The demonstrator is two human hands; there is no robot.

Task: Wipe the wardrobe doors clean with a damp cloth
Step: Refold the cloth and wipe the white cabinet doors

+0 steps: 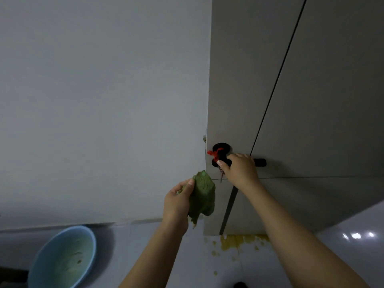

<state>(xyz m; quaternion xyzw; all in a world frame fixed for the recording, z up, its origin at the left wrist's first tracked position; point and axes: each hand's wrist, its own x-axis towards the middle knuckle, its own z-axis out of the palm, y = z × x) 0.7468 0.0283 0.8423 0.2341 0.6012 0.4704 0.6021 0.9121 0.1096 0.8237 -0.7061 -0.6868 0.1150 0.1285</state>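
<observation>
A grey wardrobe fills the right side, its left door (239, 80) and right door (332, 90) split by a thin dark gap. My left hand (178, 201) grips a bunched green cloth (202, 196) just left of the wardrobe's lower corner, apart from the door. My right hand (239, 169) curls round the black door handle (259, 162) at the doors' lower edge. Beside it sit a round black lock (222, 146) with a red string tie (214, 153) and a hanging key.
A plain pale wall (104, 100) spans the left. On the tiled floor at lower left stands a blue basin (62, 256) with murky water. Yellow stains (236, 242) mark the floor under the wardrobe. Lower cabinet doors (301, 202) sit beneath the handle.
</observation>
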